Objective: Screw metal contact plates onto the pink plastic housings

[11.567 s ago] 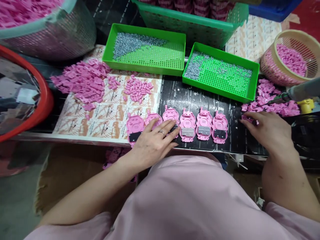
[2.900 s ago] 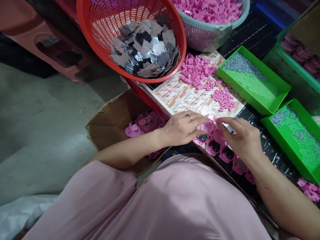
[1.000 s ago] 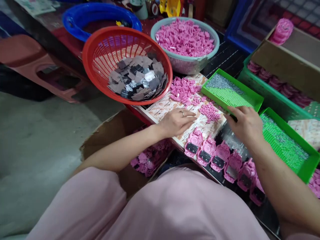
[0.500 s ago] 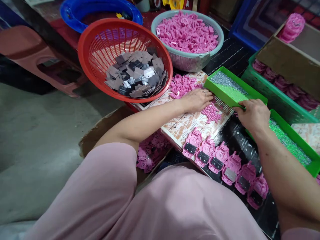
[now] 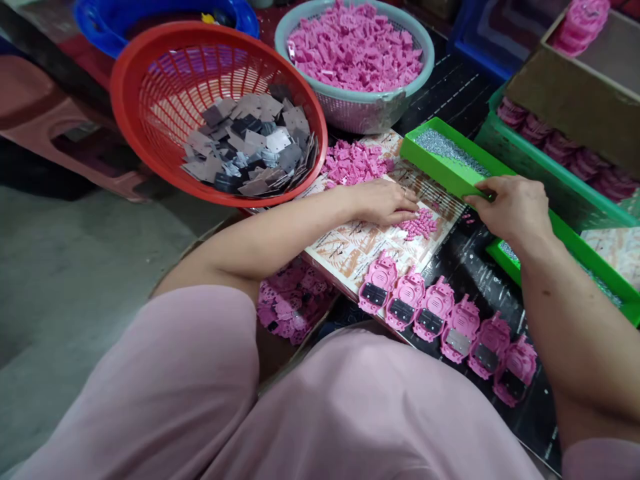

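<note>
My left hand (image 5: 385, 203) lies flat on printed paper sheets (image 5: 350, 247), holding nothing, right beside a small heap of pink plastic pieces (image 5: 420, 223). A larger pile of pink parts (image 5: 355, 162) sits beyond it. My right hand (image 5: 513, 210) is curled around the near rim of a green perforated tray (image 5: 445, 157), which holds grey screws. A row of several pink plastic housings (image 5: 430, 317) with dark or grey plates lies on a black mat (image 5: 483, 267) below my hands.
A red basket (image 5: 120, 100) holds grey and black plates. Behind it are a perforated grey colander (image 5: 425, 60) full of pink parts and a blue basin (image 5: 100, 27). A second green tray (image 5: 505, 253) and a green crate (image 5: 550, 167) stand right. Below sits a cardboard box (image 5: 295, 300).
The view has swung, shifting everything up and left. My left hand has slid forward across the paper to the small pink heap. My right hand's fingers have closed onto the tray rim.
</note>
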`<state>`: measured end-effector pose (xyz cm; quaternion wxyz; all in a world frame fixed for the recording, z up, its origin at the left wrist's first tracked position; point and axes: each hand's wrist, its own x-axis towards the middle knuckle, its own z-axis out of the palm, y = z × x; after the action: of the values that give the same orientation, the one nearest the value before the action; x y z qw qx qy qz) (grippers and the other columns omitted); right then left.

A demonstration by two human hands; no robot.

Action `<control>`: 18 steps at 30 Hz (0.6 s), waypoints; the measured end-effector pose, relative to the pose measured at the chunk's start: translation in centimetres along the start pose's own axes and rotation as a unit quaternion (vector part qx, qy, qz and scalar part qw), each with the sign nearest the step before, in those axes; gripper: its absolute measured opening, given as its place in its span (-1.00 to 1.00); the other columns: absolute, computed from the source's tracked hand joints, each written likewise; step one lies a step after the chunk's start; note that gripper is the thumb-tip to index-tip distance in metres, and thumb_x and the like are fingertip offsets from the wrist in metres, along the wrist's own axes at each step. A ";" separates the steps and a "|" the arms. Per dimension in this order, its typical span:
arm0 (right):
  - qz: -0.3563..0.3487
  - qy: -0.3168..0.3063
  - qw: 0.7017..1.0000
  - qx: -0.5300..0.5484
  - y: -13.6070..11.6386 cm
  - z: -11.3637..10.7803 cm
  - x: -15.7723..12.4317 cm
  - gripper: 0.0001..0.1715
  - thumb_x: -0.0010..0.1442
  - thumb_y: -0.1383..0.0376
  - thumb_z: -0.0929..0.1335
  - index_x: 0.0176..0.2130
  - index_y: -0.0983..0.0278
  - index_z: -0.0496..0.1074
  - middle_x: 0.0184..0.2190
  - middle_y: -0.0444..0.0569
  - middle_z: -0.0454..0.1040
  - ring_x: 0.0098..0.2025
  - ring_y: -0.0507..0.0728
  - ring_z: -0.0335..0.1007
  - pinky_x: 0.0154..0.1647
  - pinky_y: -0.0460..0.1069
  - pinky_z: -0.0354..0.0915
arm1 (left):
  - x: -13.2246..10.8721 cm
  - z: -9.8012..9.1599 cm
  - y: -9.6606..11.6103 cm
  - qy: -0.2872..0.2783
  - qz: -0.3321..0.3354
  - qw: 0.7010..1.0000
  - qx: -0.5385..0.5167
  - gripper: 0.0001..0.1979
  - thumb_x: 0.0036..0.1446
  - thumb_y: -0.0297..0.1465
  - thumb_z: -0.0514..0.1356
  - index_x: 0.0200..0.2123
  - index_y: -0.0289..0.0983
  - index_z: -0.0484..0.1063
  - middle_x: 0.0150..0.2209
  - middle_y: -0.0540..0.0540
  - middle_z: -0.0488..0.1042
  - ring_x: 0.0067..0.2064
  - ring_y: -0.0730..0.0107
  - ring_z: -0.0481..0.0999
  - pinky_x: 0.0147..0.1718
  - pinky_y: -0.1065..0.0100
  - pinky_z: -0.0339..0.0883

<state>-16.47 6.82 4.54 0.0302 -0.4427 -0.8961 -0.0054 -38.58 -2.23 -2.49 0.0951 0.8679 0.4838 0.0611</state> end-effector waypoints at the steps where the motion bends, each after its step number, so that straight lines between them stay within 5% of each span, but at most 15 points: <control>1: 0.008 -0.001 1.000 0.002 -0.1 -0.1 0.0 -0.58 0.14 0.12 0.35 -0.09 0.30 0.54 -0.26 0.14 0.54 -0.18 0.26 0.38 -0.26 0.09 0.18 | -0.1 -0.1 0.1 0.003 0.006 1.000 -0.005 -0.54 0.36 -0.20 -0.16 0.11 -0.19 0.39 0.19 -0.03 0.35 0.20 0.29 0.33 0.18 0.27 0.11; 8: 0.068 -0.001 0.998 0.013 -0.3 -0.7 0.6 -0.55 0.06 0.10 0.40 -0.07 0.21 0.55 -0.34 0.06 0.53 -0.17 0.34 0.43 -0.13 0.22 0.30 | 6.0 0.6 3.2 0.005 0.030 0.999 0.011 -0.47 0.31 -0.14 -0.11 0.22 -0.22 0.28 0.27 -0.17 0.25 0.17 0.09 0.35 0.09 0.15 0.21; 13: 0.069 -0.006 0.997 0.023 -0.4 -1.2 0.7 -0.56 0.04 0.11 0.41 -0.08 0.18 0.55 -0.28 0.05 0.56 -0.16 0.33 0.43 -0.12 0.23 0.31 | 10.9 1.7 5.4 -0.049 0.071 0.996 0.019 -0.49 0.32 -0.22 -0.11 0.27 -0.18 0.21 0.28 -0.10 0.23 0.27 0.15 0.25 0.23 0.21 0.10; 18: 0.039 0.005 0.999 0.016 0.0 -0.5 0.7 -0.57 0.03 0.11 0.41 -0.10 0.21 0.56 -0.32 0.09 0.56 -0.18 0.36 0.44 -0.18 0.25 0.33 | 13.4 2.3 6.7 -0.066 0.088 0.994 0.018 -0.47 0.30 -0.29 -0.08 0.30 -0.31 0.15 0.27 -0.18 0.24 0.28 0.14 0.24 0.28 0.22 0.04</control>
<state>-16.86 7.35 5.07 0.0419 -0.4769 -0.8779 0.0074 -25.58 5.54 -3.02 0.1053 0.9106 0.3996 0.0032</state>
